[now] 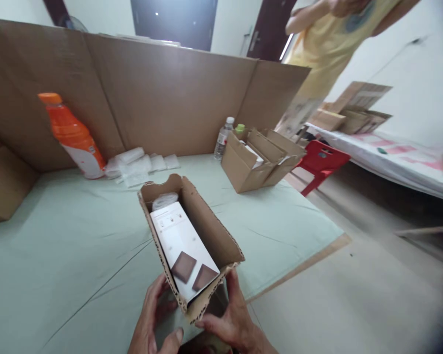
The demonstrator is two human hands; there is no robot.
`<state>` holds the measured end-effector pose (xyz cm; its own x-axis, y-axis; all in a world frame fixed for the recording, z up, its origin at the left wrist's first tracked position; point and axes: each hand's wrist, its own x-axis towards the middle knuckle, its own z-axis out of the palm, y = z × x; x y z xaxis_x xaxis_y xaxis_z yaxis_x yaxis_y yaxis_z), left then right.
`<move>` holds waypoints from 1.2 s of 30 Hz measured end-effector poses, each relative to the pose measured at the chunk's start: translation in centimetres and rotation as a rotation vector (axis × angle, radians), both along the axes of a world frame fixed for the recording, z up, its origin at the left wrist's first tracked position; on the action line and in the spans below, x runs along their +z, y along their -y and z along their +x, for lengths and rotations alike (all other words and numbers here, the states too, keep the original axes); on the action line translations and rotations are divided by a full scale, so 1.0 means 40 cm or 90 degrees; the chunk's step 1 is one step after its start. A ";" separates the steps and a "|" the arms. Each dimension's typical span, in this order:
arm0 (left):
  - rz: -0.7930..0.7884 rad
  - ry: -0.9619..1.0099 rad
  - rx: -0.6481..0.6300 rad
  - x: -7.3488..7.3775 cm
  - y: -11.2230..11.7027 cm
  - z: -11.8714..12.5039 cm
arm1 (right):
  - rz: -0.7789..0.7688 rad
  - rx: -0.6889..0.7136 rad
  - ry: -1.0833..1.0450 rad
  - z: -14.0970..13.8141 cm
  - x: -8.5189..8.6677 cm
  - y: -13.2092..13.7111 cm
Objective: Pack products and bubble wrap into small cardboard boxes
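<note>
An open-topped cardboard box (212,221) sits on the green-covered table in front of me, with its near end toward my body. Inside lies a white carton (182,241) with brown squares printed on it, and a clear plastic bundle (165,200) is tucked at the far end. My right hand (236,314) grips the near right corner of the cardboard box, fingers on its side and thumb by the torn near flap. At the near left side is my left hand (153,314), thumb spread away and fingertips partly hidden by the box.
Behind stands a cardboard partition (170,93). Along it are an orange bottle (74,135), clear plastic packets (133,167), a water bottle (223,137) and two cardboard boxes (243,167). A red chair (321,160) and a person in a yellow shirt (325,54) are beyond the right edge.
</note>
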<state>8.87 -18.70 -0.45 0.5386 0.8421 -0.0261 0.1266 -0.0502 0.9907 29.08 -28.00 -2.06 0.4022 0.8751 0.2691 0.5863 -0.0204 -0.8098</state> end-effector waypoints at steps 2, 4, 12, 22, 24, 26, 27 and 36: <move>-0.043 0.022 -0.041 -0.016 0.008 0.013 | 0.024 -0.056 0.026 -0.014 -0.001 -0.018; -0.073 0.054 -0.068 -0.026 0.013 0.029 | 0.058 -0.102 0.052 -0.014 0.007 -0.032; -0.051 0.115 -0.077 -0.032 0.033 0.093 | 0.106 -0.145 0.110 0.002 0.024 -0.049; 0.008 0.054 -0.050 -0.031 0.050 0.101 | 0.082 -0.124 0.052 0.011 0.045 -0.059; 0.008 0.052 -0.049 -0.036 0.045 0.101 | 0.091 -0.122 0.069 0.008 0.044 -0.063; 0.008 0.062 -0.062 -0.042 0.040 0.111 | 0.110 -0.131 0.087 0.017 0.044 -0.066; 0.010 0.071 -0.079 -0.044 0.038 0.119 | 0.120 -0.143 0.093 0.028 0.045 -0.065; 0.156 0.025 -0.176 -0.046 0.051 0.170 | 0.167 -0.394 0.058 0.377 0.068 0.149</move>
